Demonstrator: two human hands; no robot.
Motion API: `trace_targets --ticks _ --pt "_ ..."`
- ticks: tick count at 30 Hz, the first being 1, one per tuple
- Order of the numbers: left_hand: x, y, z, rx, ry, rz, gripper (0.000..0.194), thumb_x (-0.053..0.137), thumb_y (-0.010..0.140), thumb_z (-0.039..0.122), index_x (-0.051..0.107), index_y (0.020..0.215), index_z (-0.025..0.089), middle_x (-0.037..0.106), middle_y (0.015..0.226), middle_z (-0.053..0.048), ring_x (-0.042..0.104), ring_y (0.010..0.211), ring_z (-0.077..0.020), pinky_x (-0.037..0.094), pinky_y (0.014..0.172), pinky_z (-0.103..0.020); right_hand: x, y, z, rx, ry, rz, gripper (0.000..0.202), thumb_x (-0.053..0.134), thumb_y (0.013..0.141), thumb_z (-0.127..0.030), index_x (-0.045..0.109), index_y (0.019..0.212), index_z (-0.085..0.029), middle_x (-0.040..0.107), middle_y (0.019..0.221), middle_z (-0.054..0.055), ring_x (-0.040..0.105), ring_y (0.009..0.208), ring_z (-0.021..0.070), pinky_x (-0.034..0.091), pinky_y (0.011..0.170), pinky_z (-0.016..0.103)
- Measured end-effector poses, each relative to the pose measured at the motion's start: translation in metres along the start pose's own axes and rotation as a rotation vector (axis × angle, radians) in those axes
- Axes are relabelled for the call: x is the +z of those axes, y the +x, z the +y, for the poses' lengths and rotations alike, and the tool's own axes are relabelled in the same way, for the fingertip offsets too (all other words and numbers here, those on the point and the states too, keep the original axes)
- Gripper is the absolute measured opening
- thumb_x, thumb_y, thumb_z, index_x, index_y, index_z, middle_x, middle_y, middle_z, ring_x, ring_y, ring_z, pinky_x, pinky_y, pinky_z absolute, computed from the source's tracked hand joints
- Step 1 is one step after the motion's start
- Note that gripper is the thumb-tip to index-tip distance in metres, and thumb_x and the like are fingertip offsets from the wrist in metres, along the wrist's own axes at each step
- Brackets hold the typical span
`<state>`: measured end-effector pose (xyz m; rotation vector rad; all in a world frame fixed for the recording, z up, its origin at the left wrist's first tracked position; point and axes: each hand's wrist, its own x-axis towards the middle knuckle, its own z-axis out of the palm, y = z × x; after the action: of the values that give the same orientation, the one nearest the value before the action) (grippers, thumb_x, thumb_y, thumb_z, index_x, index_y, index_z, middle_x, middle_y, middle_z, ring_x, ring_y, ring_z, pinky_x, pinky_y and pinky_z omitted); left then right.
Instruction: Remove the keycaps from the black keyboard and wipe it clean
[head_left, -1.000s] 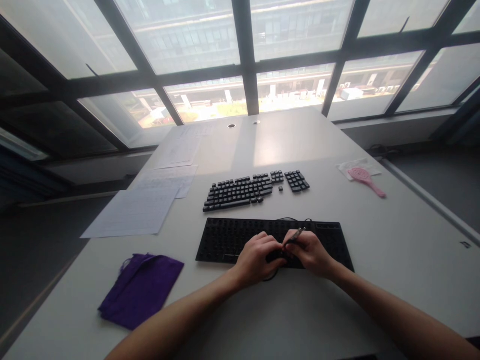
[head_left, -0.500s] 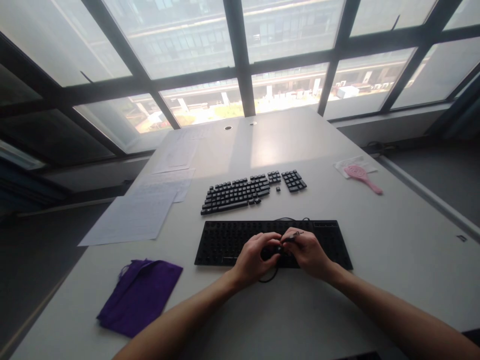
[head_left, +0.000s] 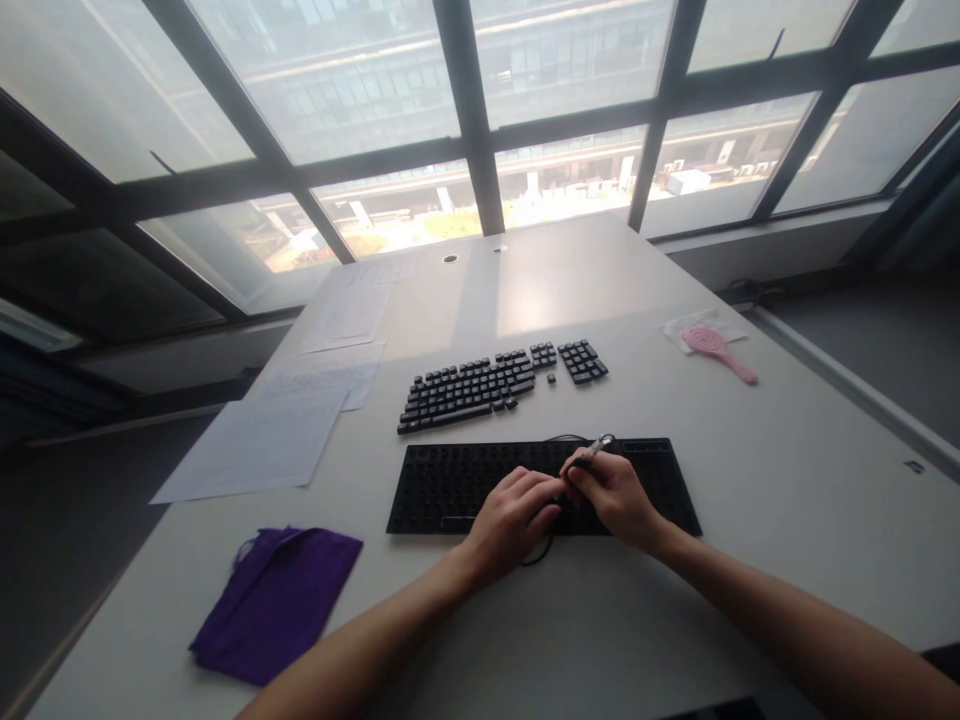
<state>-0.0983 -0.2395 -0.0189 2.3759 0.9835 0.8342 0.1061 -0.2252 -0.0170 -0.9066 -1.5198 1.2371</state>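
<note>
A black keyboard base (head_left: pixel 442 485) without keycaps lies on the white table, a cable looping out beneath it. My right hand (head_left: pixel 611 495) is closed on a small pen-like tool (head_left: pixel 596 450), whose clear end points up and away, over the right half of the base. Touching it from the left, my left hand (head_left: pixel 514 515) rests over the base with its fingers curved together; anything between its fingertips is hidden. Behind the base, removed black keycaps (head_left: pixel 469 390) stand in keyboard order, with a number block (head_left: pixel 583 361) at their right and one loose keycap (head_left: pixel 551 379).
A purple cloth pouch (head_left: pixel 277 600) lies at the left front, and paper sheets (head_left: pixel 255 445) behind it. A pink hairbrush (head_left: pixel 716 345) on a clear wrapper is at the right. Windows (head_left: pixel 562 190) stand beyond the white table (head_left: pixel 810 500).
The tool in my right hand has tilted more upright, showing its clear end. My left fingers have come down and closed together; the small dark thing seen at their tips is now hidden.
</note>
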Motion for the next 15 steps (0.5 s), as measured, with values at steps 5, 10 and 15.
trace_targets --ticks 5,10,15 --pt "0.003 0.0 -0.003 0.019 0.009 0.047 0.018 0.061 0.095 0.026 0.07 0.111 0.027 0.066 0.108 -0.006 0.056 0.097 -0.0198 0.052 0.085 -0.034 0.001 -0.001 0.003 0.045 -0.003 0.004 0.023 0.059 0.096 -0.033 0.066 0.082 -0.016 0.06 0.069 0.001 0.056 0.06 0.0136 0.046 0.058 0.026" --pt "-0.012 0.003 0.0 -0.048 -0.108 0.178 0.015 0.07 0.088 0.033 0.071 0.099 0.022 0.064 0.104 -0.008 0.061 0.093 -0.0191 0.054 0.081 -0.032 0.002 -0.001 0.008 0.097 0.027 0.017 0.024 0.061 0.094 -0.038 0.066 0.085 -0.016 0.063 0.072 0.002 0.06 0.06 0.0155 0.049 0.057 0.027" --pt "-0.045 0.041 -0.019 -0.23 -0.064 0.291 0.016 0.077 0.082 0.03 0.072 0.095 0.021 0.07 0.085 -0.001 0.064 0.072 -0.0142 0.055 0.071 -0.027 0.001 -0.001 0.011 0.097 -0.005 0.0 0.026 0.061 0.095 -0.04 0.067 0.085 -0.016 0.063 0.074 0.003 0.06 0.061 0.0153 0.05 0.057 0.027"
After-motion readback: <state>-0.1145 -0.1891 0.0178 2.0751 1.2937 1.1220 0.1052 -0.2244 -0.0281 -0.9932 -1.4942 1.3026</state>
